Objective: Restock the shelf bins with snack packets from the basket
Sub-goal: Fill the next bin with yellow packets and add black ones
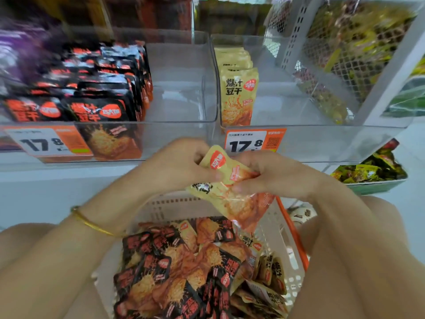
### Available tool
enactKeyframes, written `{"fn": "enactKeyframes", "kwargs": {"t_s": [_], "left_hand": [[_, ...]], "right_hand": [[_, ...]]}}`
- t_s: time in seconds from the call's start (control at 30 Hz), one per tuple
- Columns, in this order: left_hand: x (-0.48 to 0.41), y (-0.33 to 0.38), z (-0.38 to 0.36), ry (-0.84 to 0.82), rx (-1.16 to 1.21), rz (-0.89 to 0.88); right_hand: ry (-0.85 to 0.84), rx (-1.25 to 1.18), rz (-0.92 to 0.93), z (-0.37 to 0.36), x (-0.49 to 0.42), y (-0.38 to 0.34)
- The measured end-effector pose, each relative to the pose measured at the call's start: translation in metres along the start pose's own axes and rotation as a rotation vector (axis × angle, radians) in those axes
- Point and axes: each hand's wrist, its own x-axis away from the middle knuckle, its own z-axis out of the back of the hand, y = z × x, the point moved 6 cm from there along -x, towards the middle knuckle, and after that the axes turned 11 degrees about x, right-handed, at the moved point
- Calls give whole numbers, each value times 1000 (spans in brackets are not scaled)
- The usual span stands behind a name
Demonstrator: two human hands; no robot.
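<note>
Both hands hold yellow snack packets [226, 178] above the white basket [279, 229]. My left hand [177, 164] grips their upper left corner; my right hand [273, 173] pinches them from the right. The basket holds several black and yellow packets [184, 268]. Ahead, the right clear bin [310, 143] contains a short row of upright yellow packets [238, 95] at its left side. The left clear bin [179, 134] has black packets [96, 88] filling its left part.
Orange price tags [254, 140] reading 17.8 hang on the bin fronts. A white mesh rack [340, 56] with green packets stands at the right. A lower tray of green packets [370, 173] sits at the far right. Purple packets are blurred at the far left.
</note>
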Motion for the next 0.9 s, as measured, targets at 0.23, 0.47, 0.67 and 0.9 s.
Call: {"fn": "enactKeyframes", "kwargs": {"t_s": [0.23, 0.47, 0.67, 0.9], "left_hand": [[-23, 87, 47, 485, -106, -332], [-57, 63, 26, 356, -441, -316], [-57, 60, 25, 395, -457, -389], [-57, 57, 23, 395, -426, -402]], "right_hand": [[620, -492, -75, 117, 17, -30], [586, -124, -320, 127, -53, 19], [443, 12, -496, 113, -85, 45], [517, -15, -511, 112, -96, 42]]}}
